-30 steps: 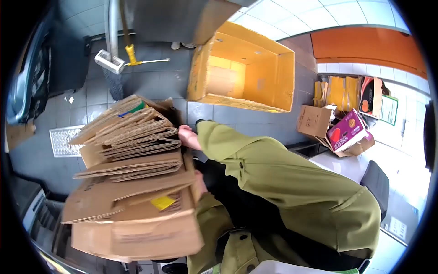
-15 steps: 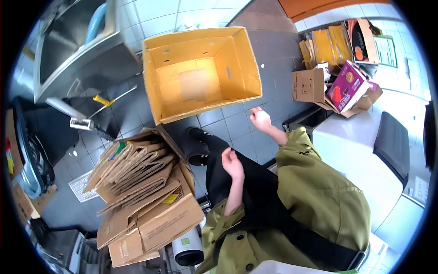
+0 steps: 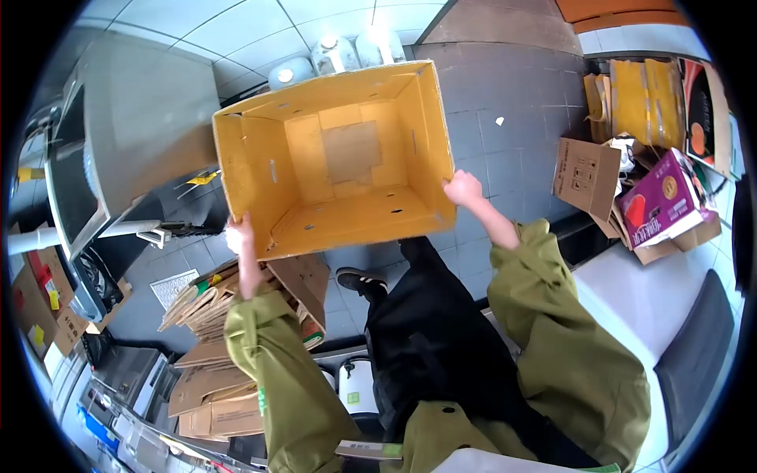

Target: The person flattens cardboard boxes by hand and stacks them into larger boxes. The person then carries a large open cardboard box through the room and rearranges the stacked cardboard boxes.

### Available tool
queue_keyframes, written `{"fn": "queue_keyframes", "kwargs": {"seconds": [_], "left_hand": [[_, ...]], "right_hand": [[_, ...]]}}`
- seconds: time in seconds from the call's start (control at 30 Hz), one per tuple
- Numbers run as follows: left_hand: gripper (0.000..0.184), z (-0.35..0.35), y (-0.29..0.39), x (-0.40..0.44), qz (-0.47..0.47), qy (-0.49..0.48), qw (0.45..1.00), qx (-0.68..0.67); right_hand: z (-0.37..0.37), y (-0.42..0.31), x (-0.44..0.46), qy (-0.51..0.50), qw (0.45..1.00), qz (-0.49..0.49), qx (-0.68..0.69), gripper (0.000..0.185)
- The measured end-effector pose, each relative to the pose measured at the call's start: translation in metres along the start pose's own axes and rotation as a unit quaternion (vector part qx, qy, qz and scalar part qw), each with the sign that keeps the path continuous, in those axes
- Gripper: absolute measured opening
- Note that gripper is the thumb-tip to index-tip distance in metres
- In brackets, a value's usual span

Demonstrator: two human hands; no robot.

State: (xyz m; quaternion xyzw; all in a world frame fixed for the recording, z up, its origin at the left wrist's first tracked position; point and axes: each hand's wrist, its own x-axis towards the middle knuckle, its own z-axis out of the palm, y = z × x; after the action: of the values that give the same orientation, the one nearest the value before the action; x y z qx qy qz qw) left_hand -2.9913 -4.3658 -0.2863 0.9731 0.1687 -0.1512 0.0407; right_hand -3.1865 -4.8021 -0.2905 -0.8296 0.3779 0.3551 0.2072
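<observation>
An open yellow cardboard box (image 3: 256,169) is in front of me, its inside facing up, with a brown patch on its bottom. My left hand (image 3: 240,234) is closed on the near left corner of its rim. On the opposite side, my right hand (image 3: 464,190) grips the near right edge, fingers curled over it. Nothing lies inside the box. Whether its base touches the floor I cannot tell.
Flattened cardboard (image 3: 217,386) is stacked at my left, below the box. A metal sink unit (image 3: 146,110) stands left. Large bottles (image 3: 335,57) line the wall behind the box. At right are a purple carton (image 3: 662,197), a brown box (image 3: 585,175) and yellow folded cardboard (image 3: 631,102).
Both hands have reached forward and taken hold of the yellow box's sides. The box now sits nearer my body, and my view has shifted.
</observation>
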Motion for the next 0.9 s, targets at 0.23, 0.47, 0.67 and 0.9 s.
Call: {"fn": "queue_keyframes", "kwargs": {"seconds": [0.23, 0.47, 0.67, 0.9], "left_hand": [[0.058, -0.033, 0.026, -0.082, 0.129, 0.018, 0.985, 0.117], [0.043, -0.084, 0.093, -0.221, 0.236, 0.072, 0.968, 0.048], [0.018, -0.135, 0.194, -0.349, 0.426, 0.051, 0.901, -0.058], [0.016, -0.119, 0.315, -0.370, 0.550, 0.061, 0.829, -0.079]], "right_hand": [[-0.011, 0.081, -0.010, 0.056, 0.994, -0.095, -0.010, 0.036], [-0.058, 0.209, -0.095, 0.127, 0.991, -0.025, -0.016, 0.039], [-0.026, 0.372, -0.174, 0.197, 0.977, 0.073, -0.021, 0.036], [-0.057, 0.412, -0.230, 0.276, 0.928, 0.230, 0.097, 0.034]]}}
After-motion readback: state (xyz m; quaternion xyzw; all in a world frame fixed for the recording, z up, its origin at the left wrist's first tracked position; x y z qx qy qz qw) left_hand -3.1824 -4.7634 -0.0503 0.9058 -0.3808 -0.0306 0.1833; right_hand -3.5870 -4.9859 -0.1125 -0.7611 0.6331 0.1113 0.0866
